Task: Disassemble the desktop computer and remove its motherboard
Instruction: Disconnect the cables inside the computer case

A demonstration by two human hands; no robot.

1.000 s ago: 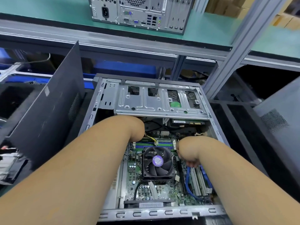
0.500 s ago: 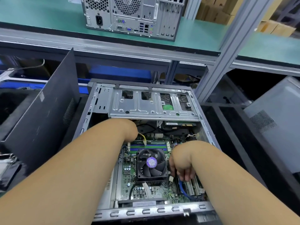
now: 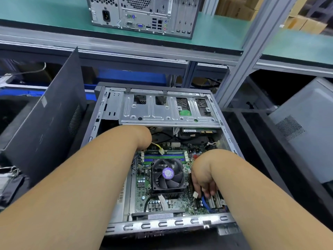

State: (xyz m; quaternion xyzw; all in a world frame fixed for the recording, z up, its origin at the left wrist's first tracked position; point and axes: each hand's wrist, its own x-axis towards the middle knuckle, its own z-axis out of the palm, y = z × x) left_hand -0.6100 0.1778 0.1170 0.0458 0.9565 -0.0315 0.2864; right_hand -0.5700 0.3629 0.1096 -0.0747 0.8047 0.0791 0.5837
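Open desktop computer case (image 3: 100, 112): lies on its side at centre frame, side panel off, interior facing up.

Motherboard (image 3: 144, 188): green, seated in the lower half of the case, under both forearms.

Cooler fan (image 3: 168, 175): black, purple hub label, centre of the board, between the two arms.

Drive cage (image 3: 162, 114): bare metal, spans the case's upper half.

Left hand (image 3: 144, 136): reaches in from lower left; wrist bent, the hand goes under the cage edge. Finger state cannot be told.

Right hand (image 3: 203, 179): lower right of the fan, fingers curled downward, tips pinching a blue cable (image 3: 205, 202) beside the expansion slots.

Removed black side panel (image 3: 45, 127): leans upright at left frame.

Second computer (image 3: 144, 13): stands on the green bench at top frame, rear ports facing the camera.
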